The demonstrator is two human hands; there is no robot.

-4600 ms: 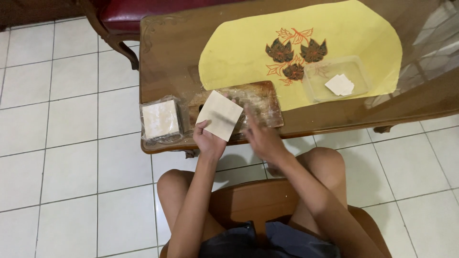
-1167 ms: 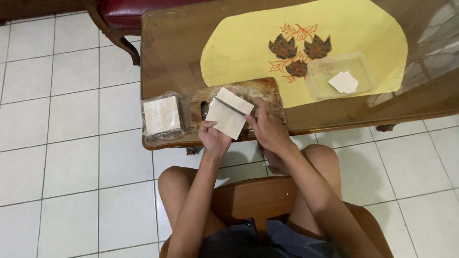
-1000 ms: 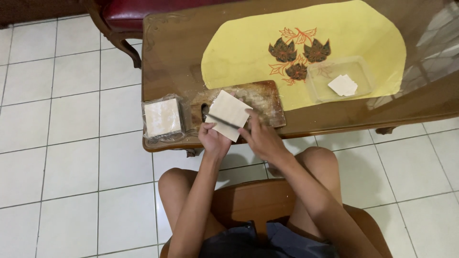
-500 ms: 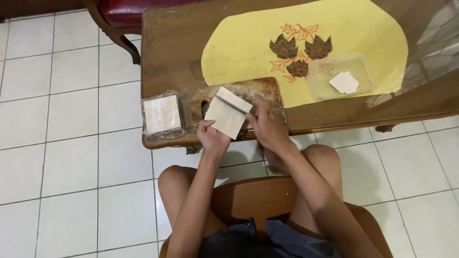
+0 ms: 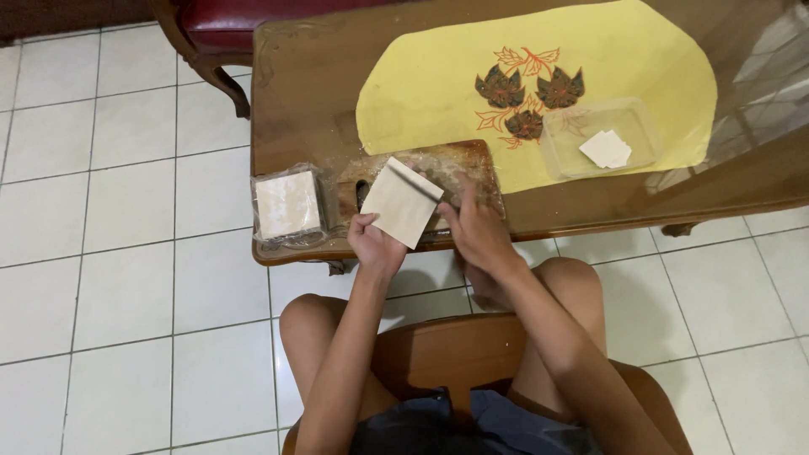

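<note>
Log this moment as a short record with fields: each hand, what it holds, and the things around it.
Left hand: holds a pale square sheet by its lower left edge, lifted above the board.
Right hand: at the sheet's right edge, over the wooden board; its grip on the sheet cannot be told.
Left of board: wrapped stack of square sheets.
Further back: clear plastic tray with folded pale pieces, on a yellow mat.
Surface: wooden table, tiled floor around it.

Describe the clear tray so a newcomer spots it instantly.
Start at the yellow placemat on the wooden table. At its right end, beside the dark leaf design, sits the clear plastic tray. Unlike the wrapped stack at the table's left edge, it is open and holds only a couple of pale squares.
</note>
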